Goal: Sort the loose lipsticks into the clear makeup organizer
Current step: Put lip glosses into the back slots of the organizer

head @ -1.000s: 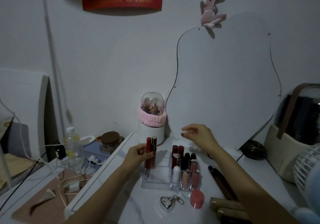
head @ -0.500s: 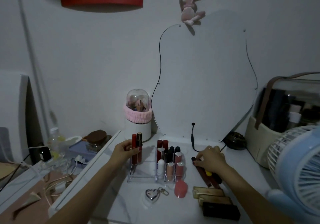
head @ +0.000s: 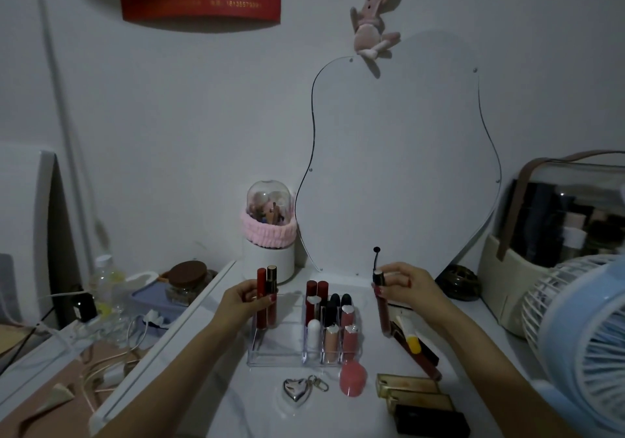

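Since half a second ago, our right hand (head: 411,289) has risen off the table (head: 257,414), its fingers (head: 394,273) now pinching a dark red lipstick (head: 382,305) near its cap, long axis upright. Our left hand (head: 241,302) still grips two tubes (head: 266,297) standing in the organizer (head: 270,358) by its left wall. From the right fingers the organizer lies just to the left and slightly nearer us; its filled slots sit between both hands. More loose lipsticks (head: 416,349) lie below the right hand, slanting toward us.
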